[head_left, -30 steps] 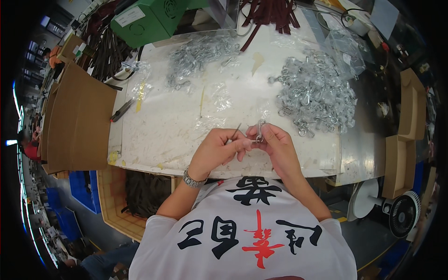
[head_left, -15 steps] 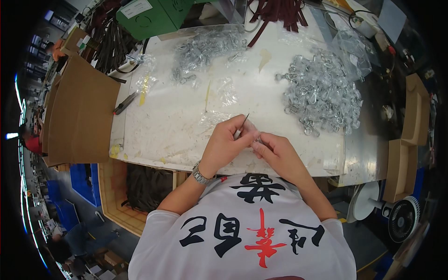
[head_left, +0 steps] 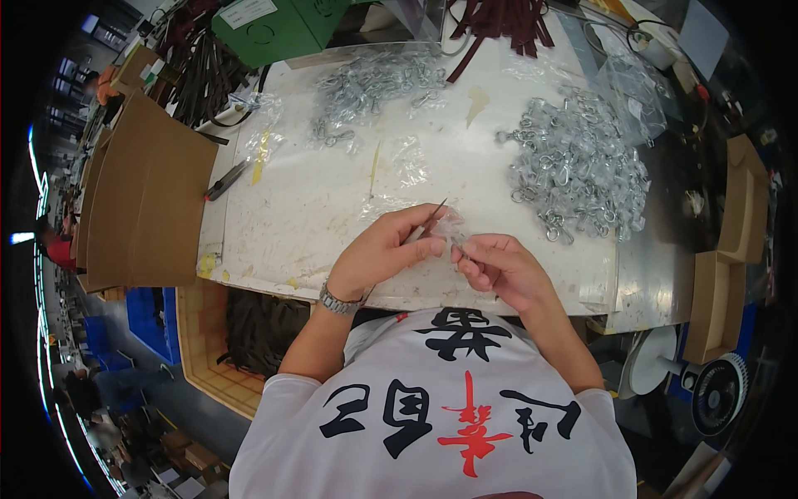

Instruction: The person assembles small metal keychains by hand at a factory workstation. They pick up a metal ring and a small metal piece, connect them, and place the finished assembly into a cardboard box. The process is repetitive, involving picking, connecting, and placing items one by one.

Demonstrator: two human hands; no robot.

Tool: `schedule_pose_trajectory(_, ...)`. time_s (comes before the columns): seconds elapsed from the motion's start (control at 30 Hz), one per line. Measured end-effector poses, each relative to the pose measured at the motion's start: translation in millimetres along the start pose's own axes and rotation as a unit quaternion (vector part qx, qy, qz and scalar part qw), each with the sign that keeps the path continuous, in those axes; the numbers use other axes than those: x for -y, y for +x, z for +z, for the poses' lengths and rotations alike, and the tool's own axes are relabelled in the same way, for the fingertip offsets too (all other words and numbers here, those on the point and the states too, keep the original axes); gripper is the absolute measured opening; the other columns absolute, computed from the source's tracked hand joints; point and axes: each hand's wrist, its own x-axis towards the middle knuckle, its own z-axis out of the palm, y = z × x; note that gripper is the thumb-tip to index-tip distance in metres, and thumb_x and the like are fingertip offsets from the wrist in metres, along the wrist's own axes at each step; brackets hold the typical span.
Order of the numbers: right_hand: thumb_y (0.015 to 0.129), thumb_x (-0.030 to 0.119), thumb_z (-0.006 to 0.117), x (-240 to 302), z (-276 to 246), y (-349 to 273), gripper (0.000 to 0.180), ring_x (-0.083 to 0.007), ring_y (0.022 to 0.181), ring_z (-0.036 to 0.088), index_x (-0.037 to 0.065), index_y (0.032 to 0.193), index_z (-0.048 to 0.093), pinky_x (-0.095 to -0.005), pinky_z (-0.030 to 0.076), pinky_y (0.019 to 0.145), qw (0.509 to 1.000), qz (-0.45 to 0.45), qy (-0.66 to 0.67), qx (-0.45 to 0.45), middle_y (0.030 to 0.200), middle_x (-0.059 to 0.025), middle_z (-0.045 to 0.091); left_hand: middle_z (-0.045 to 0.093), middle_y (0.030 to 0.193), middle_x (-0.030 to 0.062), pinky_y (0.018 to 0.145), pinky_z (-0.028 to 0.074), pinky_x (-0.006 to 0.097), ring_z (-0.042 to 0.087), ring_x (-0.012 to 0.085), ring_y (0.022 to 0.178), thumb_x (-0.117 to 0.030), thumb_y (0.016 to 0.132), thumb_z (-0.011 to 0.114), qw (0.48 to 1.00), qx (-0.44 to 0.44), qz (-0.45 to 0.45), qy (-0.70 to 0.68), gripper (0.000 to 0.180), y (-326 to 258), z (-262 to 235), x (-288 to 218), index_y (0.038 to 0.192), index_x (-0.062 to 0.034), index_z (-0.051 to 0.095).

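Note:
Close together over the near edge of the white table, my two hands work on a small clear plastic bag. My left hand is closed, with a thin, dark, pointed tool sticking up between thumb and forefinger. Its fingers also reach the crumpled bag; the tool's kind is unclear. My right hand pinches at the bag's lower end, where a small metal piece seems to show, partly hidden by fingers. To the right lies a heap of metal snap hooks in clear plastic.
A second bagged hardware pile lies farther back. A utility knife rests near a tall cardboard box on the left. Maroon straps and a green metal case stand at the back. At lower right is a fan.
My hands have drawn slightly apart, the left shifting left and the right turning outward to the right. More of the clear bag shows between them.

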Motion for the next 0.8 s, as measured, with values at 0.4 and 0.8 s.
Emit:
schedule_pose_trajectory(0.4,0.104,0.009,0.064,-8.8,27.5,-1.7,0.017,-0.0068,0.062,0.057,-0.004,0.103,0.075,-0.0237,0.045,0.058,0.886,-0.199,-0.367,-0.204,0.074,-0.0017,0.067,0.071,0.09,0.0044,0.061,0.042,0.02,0.053,0.0053,0.071,-0.005,0.108,0.048,0.994,0.079,-0.041,-0.058,0.048,-7.4,20.7,-4.3,0.156,-0.0027,0.052)
schedule_pose_trajectory(0.8,0.104,0.009,0.063,-0.7,38.4,-1.9,0.016,-0.0061,0.058,0.054,-0.004,0.106,0.073,-0.0251,0.043,0.053,0.873,-0.209,-0.38,-0.224,0.072,-0.002,0.067,0.07,0.083,0.006,0.069,0.052,0.027,0.062,0.0114,0.071,-0.004,0.104,0.058,0.976,-0.089,0.089,0.179,0.034,6.1,36.1,15.6,0.137,-0.0023,0.067)
